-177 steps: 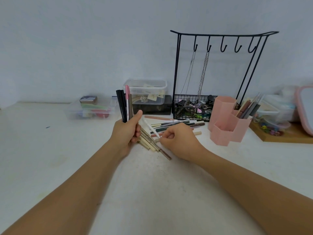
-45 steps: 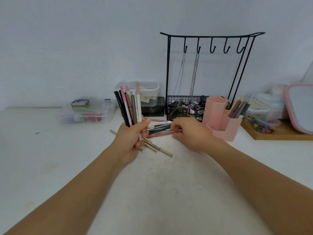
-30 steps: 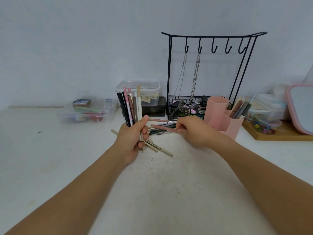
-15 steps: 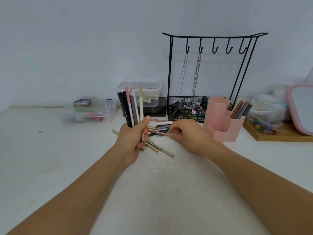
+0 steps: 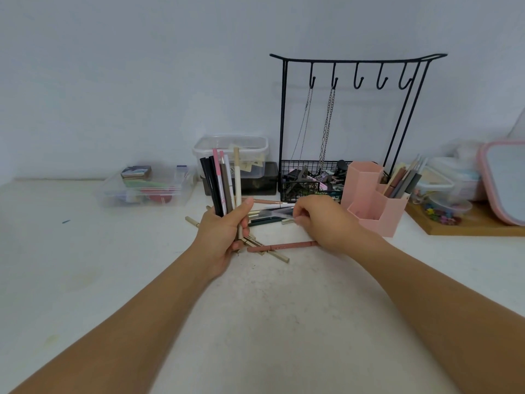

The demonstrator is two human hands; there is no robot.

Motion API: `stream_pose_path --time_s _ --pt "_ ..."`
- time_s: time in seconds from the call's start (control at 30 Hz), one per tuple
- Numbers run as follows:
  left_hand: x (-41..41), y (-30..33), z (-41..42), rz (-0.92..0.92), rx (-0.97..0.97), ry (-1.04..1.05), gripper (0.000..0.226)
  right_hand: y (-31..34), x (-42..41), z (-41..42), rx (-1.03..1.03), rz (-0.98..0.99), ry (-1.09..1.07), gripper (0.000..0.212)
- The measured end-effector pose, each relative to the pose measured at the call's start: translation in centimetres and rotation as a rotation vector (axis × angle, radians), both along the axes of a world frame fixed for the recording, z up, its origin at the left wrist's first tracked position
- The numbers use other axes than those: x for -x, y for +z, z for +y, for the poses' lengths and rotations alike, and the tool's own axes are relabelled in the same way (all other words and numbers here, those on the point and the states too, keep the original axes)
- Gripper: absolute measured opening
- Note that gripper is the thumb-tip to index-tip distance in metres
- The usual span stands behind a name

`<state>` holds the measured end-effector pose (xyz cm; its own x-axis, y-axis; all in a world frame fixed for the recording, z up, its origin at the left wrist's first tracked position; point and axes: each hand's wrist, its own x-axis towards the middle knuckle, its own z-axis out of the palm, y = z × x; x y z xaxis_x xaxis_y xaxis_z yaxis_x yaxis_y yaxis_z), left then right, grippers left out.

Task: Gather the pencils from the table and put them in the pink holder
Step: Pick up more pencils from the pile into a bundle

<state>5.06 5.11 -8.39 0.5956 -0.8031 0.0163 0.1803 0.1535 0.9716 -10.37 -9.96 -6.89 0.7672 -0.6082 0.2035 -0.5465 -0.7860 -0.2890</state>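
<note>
My left hand (image 5: 224,231) is closed around an upright bundle of pencils (image 5: 224,183), black, pink, brown and beige. My right hand (image 5: 324,220) hovers low over the loose pencils (image 5: 267,218) on the white table, its fingertips pinching the end of a blurred grey pencil (image 5: 287,221). A pinkish-brown pencil (image 5: 284,246) lies flat in front of that hand, across beige pencils (image 5: 274,255). One more beige pencil (image 5: 191,221) sticks out left of my left hand. The pink holder (image 5: 372,200) stands just right of my right hand, with several pencils (image 5: 403,180) in its right compartment.
A black wire rack (image 5: 284,123) with hooks, chains and a cluttered basket stands behind the pencils. A clear tub (image 5: 230,155) sits on a black box, and a flat clear box (image 5: 145,189) lies to the left. At the right are a wooden tray (image 5: 468,227) and a pink-framed mirror (image 5: 505,180).
The pinkish-brown pencil my right hand was carrying now lies on the table. My right hand has gone back to the pile. The bundle in my left hand has grown since the earliest frame.
</note>
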Motion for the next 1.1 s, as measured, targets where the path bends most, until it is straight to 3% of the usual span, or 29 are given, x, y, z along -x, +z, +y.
stream_pose_path --time_s 0.13,0.2,0.3,0.4,0.53,0.7,0.93,1.1 --pt "0.2 0.0 0.0 -0.013 0.012 0.006 0.025 0.6 -0.6 1.3 0.028 -0.316 0.020 0.010" --pt "0.5 0.1 0.1 -0.020 0.022 0.005 0.026 0.7 -1.0 2.4 -0.060 -0.495 0.038 0.008" --pt "1.0 0.2 0.1 -0.038 0.049 -0.016 0.022 0.6 -1.5 3.7 -0.467 -0.678 0.114 0.006" --pt "1.2 0.4 0.3 -0.102 0.058 -0.057 0.037 1.4 -1.7 4.2 -0.960 -0.818 0.192 0.008" --pt "1.5 0.5 0.6 -0.119 0.047 -0.106 0.034 2.4 -1.6 4.7 -1.216 -0.855 0.285 0.009" --pt "1.7 0.5 0.7 -0.134 0.049 -0.141 0.057 3.1 -1.5 5.1 -1.188 -0.821 0.320 0.010" --pt "2.0 0.5 0.8 -0.081 0.038 -0.230 0.023 2.5 -1.7 5.4 -1.088 -0.790 0.293 0.007" --pt "1.8 0.6 0.5 -0.057 0.034 -0.132 0.010 2.8 -1.2 4.1 -0.758 -0.549 0.208 0.016"
